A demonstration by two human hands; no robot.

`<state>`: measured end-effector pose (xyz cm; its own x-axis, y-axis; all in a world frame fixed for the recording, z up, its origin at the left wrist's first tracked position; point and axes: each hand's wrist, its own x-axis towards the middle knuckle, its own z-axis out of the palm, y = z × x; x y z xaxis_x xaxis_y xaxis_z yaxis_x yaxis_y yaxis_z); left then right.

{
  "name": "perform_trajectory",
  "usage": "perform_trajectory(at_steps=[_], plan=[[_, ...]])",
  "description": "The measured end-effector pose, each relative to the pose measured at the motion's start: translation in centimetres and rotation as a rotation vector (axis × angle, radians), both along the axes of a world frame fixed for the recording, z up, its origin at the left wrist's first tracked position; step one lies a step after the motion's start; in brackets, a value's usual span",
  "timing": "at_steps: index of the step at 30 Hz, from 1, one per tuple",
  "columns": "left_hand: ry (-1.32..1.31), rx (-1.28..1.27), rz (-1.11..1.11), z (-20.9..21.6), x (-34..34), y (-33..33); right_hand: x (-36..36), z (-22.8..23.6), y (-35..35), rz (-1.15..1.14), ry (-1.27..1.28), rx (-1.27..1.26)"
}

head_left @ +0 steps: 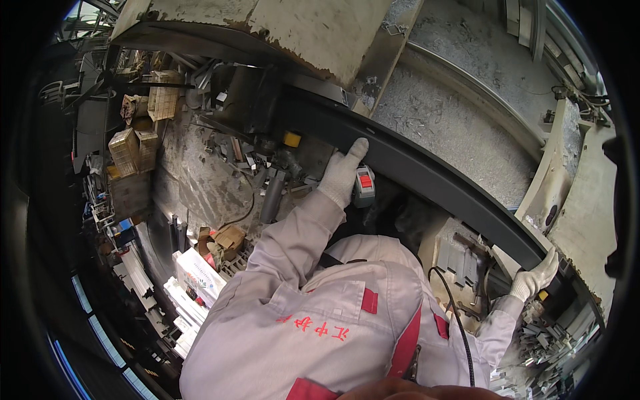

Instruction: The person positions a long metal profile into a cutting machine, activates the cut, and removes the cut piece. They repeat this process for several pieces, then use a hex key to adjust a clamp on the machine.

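Observation:
A long dark grey metal bar (437,175) stretches across in front of me, from the upper middle to the right. My left hand (341,177), in a whitish work glove, grips its near edge. The thumb shows at that edge, while the other fingers are mostly hidden. Farther right, my right hand (537,277), gloved alike, is closed around the bar near its right end. Beside my left hand, just below the bar, sits a small grey switch box (364,189) with a red button.
Beyond the bar lies a worn, pale machine frame (313,33) with a dusty bed (447,110). Metal offcuts (547,340) are heaped at the lower right, and more scraps lie left of my left arm. Cardboard boxes (127,152) are stacked at left. A black cable (460,320) hangs near my right side.

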<state>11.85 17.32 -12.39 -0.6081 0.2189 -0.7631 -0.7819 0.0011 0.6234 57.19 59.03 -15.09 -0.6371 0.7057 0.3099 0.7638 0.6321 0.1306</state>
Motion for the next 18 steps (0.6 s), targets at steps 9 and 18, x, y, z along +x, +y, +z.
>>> perform_trajectory(at_steps=[9, 18], plan=[[-0.021, 0.125, -0.071, -1.6, -0.6, -1.0, -1.9, 2.2, -1.0, 0.013, -0.085, -0.026], [-0.1, 0.163, -0.156, -2.9, -1.3, -1.9, -2.3, 2.9, -0.6, 0.025, -0.154, -0.065]])
